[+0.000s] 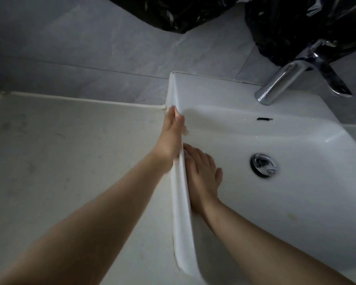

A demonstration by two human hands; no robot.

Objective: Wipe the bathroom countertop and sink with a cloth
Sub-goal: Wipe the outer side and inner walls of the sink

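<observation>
- I see the left hand [171, 138] lying along the left rim of the sink [296, 182], near the back corner; the fingers are stretched and close together, with the thumb side over the inner edge of the rim.
- This hand presses flat on the rim and pinches nothing that I can see.
- The right hand [201, 175] is inside the basin, flat against the left inner wall just under the rim, fingers pointing to the back and slightly spread, thumb standing out to the right.
- I cannot find a cloth in either hand. A small pale patch shows under the fingertips of the right hand, but I cannot tell if this is cloth or only a reflection on the white ceramic.
- The two hands are just beside each other, with only the thin white rim between them; the left one is further back.
- The countertop [70, 161] is to the left of the sink, pale, with faint grey marks, and it touches the outer wall of the sink.
- The drain [263, 164] is in the basin floor, well apart from the right hand, to its right.
- The chrome faucet [280, 85] stands at the back edge of the sink, and black plastic bags [296, 27] hang on the grey tiled wall behind it.
</observation>
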